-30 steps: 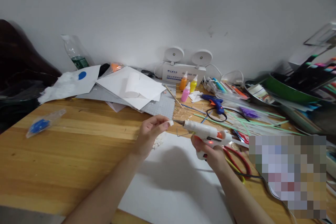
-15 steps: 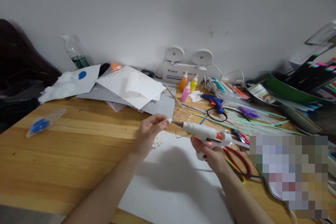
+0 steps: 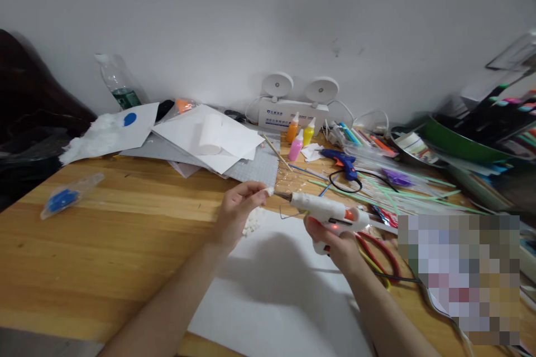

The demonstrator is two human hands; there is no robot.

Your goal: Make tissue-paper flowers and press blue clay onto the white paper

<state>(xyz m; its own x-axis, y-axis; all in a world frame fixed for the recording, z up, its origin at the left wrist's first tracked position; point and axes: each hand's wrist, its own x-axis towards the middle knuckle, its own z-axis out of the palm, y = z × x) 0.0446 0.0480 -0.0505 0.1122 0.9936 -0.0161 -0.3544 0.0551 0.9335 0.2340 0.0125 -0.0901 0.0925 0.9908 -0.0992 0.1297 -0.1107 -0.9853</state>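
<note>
My right hand [image 3: 337, 242] is wrapped round the handle of a white hot glue gun [image 3: 320, 208], whose small light glows red. The gun's metal nozzle points left, at or very near a small white piece [image 3: 270, 191]. Between thumb and fingers, my left hand [image 3: 240, 209] pinches that piece; its exact kind is too small to make out. Just beneath the left hand lies a cluster of small white pieces [image 3: 252, 222], partly hidden by the hand. Under both hands a large white sheet [image 3: 276, 295] rests on the wooden table [image 3: 104, 256].
Red-handled pliers [image 3: 387, 254] lie beside my right wrist. A blue glue gun [image 3: 344, 163], glue sticks and small paint bottles [image 3: 295, 146] stand or lie farther back. White paper [image 3: 184, 133] covers a grey mat. Left are a blue-filled bag [image 3: 65, 199] and a plastic bottle [image 3: 119, 86].
Both hands keep almost the same pose, with the glue gun and the small white piece still held. The whole view has shifted very slightly.
</note>
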